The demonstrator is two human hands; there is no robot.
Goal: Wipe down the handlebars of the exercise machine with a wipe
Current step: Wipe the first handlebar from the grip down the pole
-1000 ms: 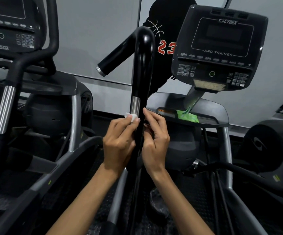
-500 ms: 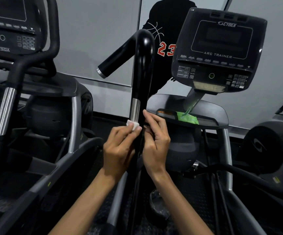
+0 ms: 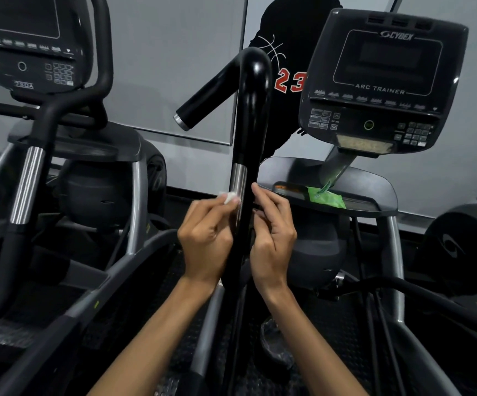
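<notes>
Handlebar (image 3: 248, 132) upright at centre of head view: glossy black post, curved over at top into a grip angled down-left with a silver end cap, a short chrome band partway down the shaft. Both hands flanking the post just at and below that band. Left hand (image 3: 207, 241) on the left side, fingers curled, pinching a small white wipe (image 3: 229, 198) at the fingertips and pressing it against the lower edge of the chrome band. Right hand (image 3: 273, 238) on the right side of the post, fingers bent inward toward the shaft, fingertips close to or touching it; whether anything is held there cannot be told. Wipe thus above the left knuckles, against the post, directly across from the right fingertips. Console (image 3: 383, 81) marked CYBEX and ARC TRAINER up right of the post, screen dark. Tray (image 3: 374, 184) under the console, green packet (image 3: 327, 197) lying on it, right of the right hand. Second machine (image 3: 45, 110) to the left with its own console and chrome-banded bar. Black wall figure (image 3: 285, 52) with red 23 behind the post.
</notes>
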